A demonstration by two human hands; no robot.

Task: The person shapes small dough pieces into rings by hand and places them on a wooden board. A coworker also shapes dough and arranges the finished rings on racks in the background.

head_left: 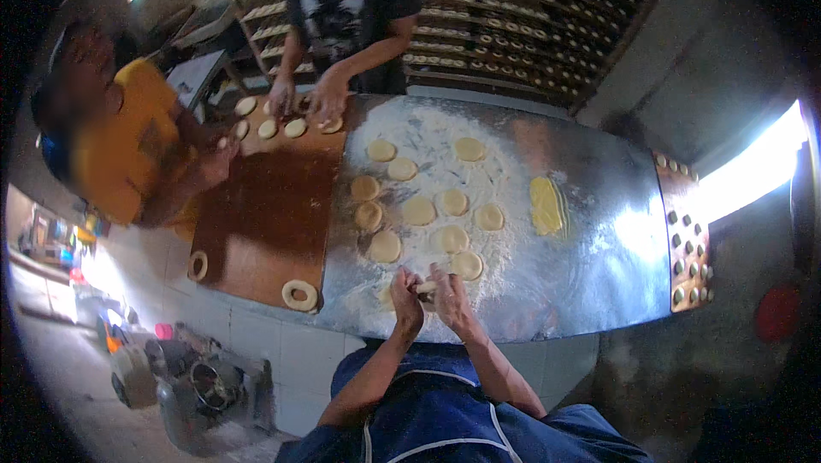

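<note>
At the near edge of the floured metal table [590,292], my left hand [405,302] and my right hand [451,300] are closed on one piece of pale dough [425,289] between them. It looks like a ring, though fingers cover much of it. Just beyond my hands lie flat rounds of dough, the closest being one round [467,265] by my right fingers and another round [385,247] beyond my left hand. Several more rounds are spread over the flour. A shaped dough ring [310,299] rests on the brown board [265,215] to my left.
A co-worker in a dark shirt [376,10] handles dough pieces at the board's far end. Another person in an orange shirt [141,147] stands at its left side. Yellow fat [546,206] is smeared on the table. A tray of small pieces [678,206] sits at the right end.
</note>
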